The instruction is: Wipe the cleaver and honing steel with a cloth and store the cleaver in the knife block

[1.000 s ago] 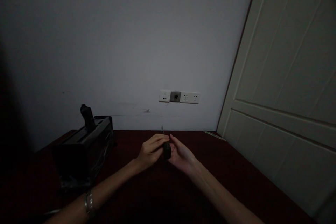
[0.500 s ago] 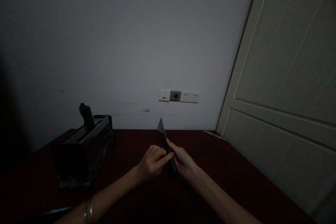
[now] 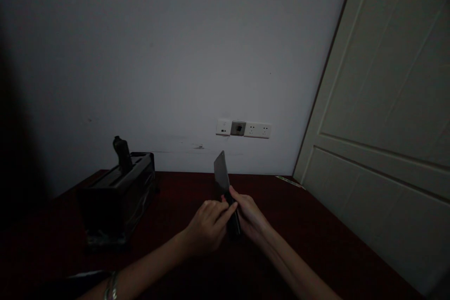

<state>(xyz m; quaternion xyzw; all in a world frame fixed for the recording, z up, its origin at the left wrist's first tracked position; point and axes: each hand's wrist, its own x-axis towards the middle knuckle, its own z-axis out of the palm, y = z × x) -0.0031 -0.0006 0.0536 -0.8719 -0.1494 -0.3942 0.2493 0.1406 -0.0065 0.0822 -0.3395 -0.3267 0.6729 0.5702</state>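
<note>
Between my hands is a cleaver (image 3: 221, 173) with a broad grey blade and a black handle, its blade pointing up and away from me. My left hand (image 3: 208, 225) is closed around the handle from the left, the thumb lying across it. From the right, my right hand (image 3: 250, 213) grips the same handle, its thumb near the base of the blade. Parts of the fingers of both hands are hidden behind the handle. To the left stands a black knife block (image 3: 108, 206), with one black handle (image 3: 123, 153) sticking up from its top.
The dark red table (image 3: 183, 187) meets a grey wall bearing a row of sockets (image 3: 242, 129). A pale panelled door (image 3: 351, 168) borders the table on the right. At the far right edge lies a thin strip (image 3: 290, 181). Something dark with a pale edge (image 3: 86, 273) is at lower left.
The cleaver has turned slightly, so more of its flat side shows. Both hands keep their hold on the handle. The whole view has shifted a little.
</note>
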